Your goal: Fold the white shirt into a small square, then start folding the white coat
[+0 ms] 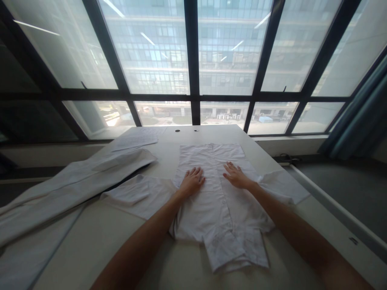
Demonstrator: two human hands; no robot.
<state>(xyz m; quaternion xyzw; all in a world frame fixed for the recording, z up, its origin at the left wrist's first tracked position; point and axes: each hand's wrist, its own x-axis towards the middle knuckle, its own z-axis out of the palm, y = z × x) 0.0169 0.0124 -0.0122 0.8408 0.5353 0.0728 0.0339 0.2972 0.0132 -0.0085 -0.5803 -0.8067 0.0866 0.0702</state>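
Observation:
A white garment (pixel 211 209) with a buttoned front lies spread on the white table (pixel 99 237), its sleeves out to both sides. My left hand (pixel 192 182) rests flat on the left half of its front, fingers slightly apart. On the right half lies my right hand (pixel 236 175), palm down with the fingers spread. Both hands hold nothing. Some wrinkles run along the button strip between them. The garment's near part is narrower and folded over itself.
Another pale garment (pixel 69 193) lies long and folded at the left. Behind it is a printed paper sheet (pixel 136 138). Large windows (pixel 160 48) stand beyond the far edge. A blue curtain (pixel 356 121) hangs at the right, near a white rail (pixel 335 205).

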